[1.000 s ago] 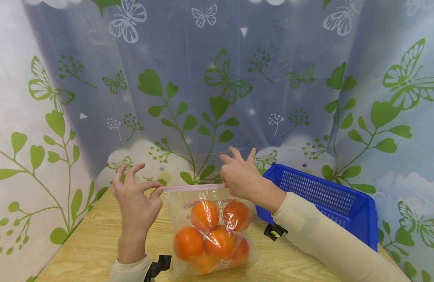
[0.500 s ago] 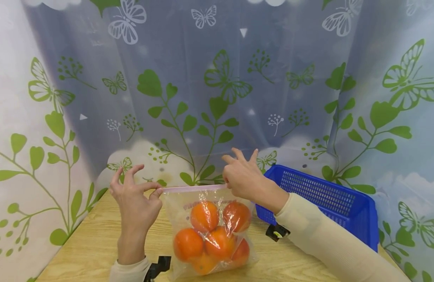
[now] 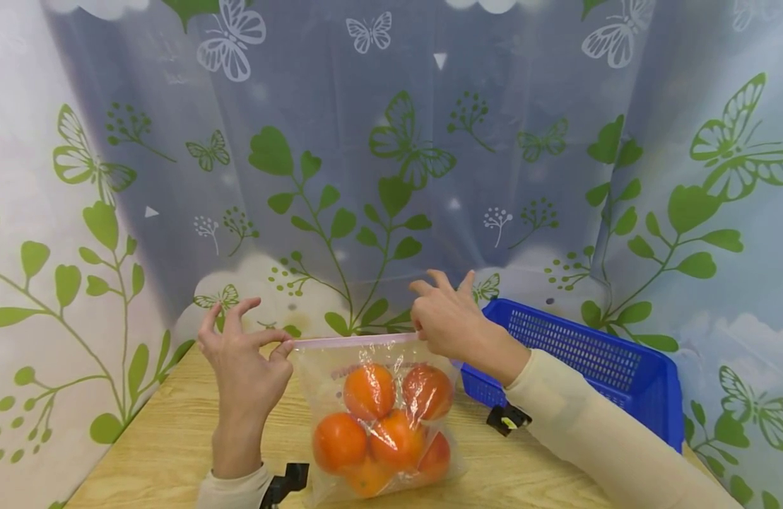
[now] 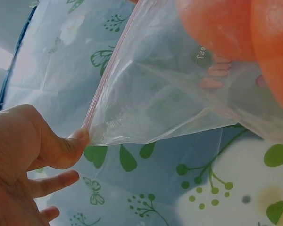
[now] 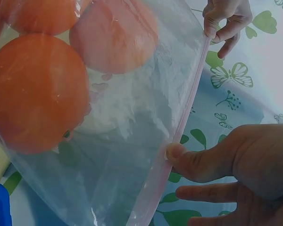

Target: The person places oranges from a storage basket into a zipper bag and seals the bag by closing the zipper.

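Observation:
A clear zip bag (image 3: 318, 375) with a pink strip along its top edge stands on the table, holding several round orange fruits (image 3: 369, 391). Its top left corner is pinched between thumb and forefinger of my left hand (image 3: 248, 371), the other fingers spread. Further right along the pink strip, my right hand (image 3: 451, 322) pinches the edge, its thumb pressed flat on the strip in the right wrist view; the other fingers are raised. Beyond that thumb, the strip (image 5: 148, 202) runs on to the bag's right corner. The fruits' exact kind is unclear through the plastic.
A blue plastic basket (image 3: 576, 353) with slotted walls stands at the right, behind my right forearm. The wood-patterned table (image 3: 156, 431) lies under the bag. A curtain (image 3: 328, 85) printed with butterflies and leaves hangs close behind and at both sides.
My right hand has slid a little to the right along the pink strip, still pinching it. My left hand has stayed at the left corner. Bag and fruits look nearly unmoved.

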Demonstrator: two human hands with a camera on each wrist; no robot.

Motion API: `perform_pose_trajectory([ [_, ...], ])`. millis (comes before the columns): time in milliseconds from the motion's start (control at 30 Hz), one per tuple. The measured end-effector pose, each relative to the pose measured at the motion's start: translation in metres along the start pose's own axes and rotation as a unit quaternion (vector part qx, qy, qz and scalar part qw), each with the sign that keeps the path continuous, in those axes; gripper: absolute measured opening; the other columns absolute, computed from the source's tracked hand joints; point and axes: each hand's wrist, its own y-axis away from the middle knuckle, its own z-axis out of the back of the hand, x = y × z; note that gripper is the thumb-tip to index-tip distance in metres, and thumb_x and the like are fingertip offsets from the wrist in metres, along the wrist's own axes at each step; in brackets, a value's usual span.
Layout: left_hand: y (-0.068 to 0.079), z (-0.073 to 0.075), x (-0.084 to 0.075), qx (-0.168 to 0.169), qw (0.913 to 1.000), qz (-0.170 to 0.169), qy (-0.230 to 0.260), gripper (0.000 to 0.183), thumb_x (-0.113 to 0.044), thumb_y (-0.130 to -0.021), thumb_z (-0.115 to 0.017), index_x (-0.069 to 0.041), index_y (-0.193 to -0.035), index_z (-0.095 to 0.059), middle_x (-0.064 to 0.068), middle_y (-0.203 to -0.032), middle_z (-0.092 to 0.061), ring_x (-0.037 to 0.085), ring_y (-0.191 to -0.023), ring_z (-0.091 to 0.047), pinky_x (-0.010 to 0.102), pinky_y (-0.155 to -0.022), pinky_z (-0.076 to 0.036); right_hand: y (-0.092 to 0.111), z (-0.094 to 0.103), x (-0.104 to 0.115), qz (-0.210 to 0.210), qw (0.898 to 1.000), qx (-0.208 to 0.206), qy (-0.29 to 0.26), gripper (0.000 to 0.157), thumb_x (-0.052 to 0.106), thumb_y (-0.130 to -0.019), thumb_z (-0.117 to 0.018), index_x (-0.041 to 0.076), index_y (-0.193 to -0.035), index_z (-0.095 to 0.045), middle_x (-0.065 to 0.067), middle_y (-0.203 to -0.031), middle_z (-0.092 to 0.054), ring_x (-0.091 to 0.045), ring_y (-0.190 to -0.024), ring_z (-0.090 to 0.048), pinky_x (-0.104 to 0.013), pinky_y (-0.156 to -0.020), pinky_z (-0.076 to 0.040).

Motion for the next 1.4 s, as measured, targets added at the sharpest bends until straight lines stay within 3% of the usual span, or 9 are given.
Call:
perform_pose_trajectory([
  [1400,-0.001,0.005,0.007,-0.007,0.9999,0.014,-0.004,0.011,0.010,-0.074,-0.077,-0.001,-0.073,-0.080,0.024,-0.135,-0.059,0.056,-0.146,-0.021,0.076,-0.115,-0.011,0.008,-0.001,-0.033,-0.030,0.999,0.013,0.003,0.019,0.012,-0.086,-0.082,0.019,-0.071,-0.075,-0.012,-0.146,-0.060,-0.048,-0.149,-0.036,-0.094,-0.099,-0.020],
])
